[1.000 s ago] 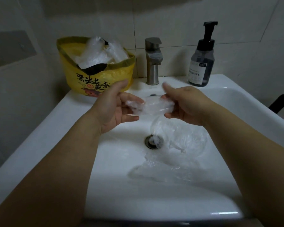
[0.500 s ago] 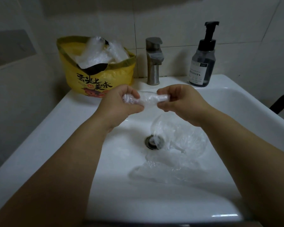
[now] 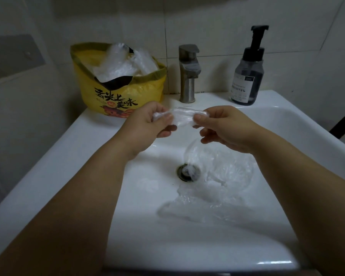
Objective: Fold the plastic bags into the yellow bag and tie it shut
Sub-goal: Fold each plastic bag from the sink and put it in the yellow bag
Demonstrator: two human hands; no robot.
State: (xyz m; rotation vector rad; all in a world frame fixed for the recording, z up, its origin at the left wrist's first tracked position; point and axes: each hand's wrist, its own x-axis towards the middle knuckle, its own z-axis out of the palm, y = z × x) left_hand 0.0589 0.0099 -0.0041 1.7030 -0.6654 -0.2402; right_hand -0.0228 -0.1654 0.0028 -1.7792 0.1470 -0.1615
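Describer: Since a second ago both hands have curled in, and the clear plastic bag (image 3: 182, 116) held between them has gone from a loose wad to a narrow strip. The left hand (image 3: 153, 124) pinches one end between thumb and fingertips. The right hand (image 3: 223, 128) pinches the other end the same way, its lower fingers loosely spread.

Listener: Where does it go, and how far along is the job?

Describer: Just beyond the left hand, on the ledge of the white sink (image 3: 68, 156), stands the yellow bag (image 3: 127, 96), its mouth wide open. Several crumpled clear bags (image 3: 118, 64) already poke out of its top, so part of the packing looks done. Below the right hand, down in the basin, lie more loose clear bags (image 3: 217, 176), one edge over the drain (image 3: 187, 172). I judge these still need folding and packing, and the yellow bag is not yet tied.

Listener: Anything else nearby?

Describer: Beyond both hands rises a metal tap (image 3: 188, 76). Farther beyond the right hand stands a dark pump soap bottle (image 3: 247, 76).
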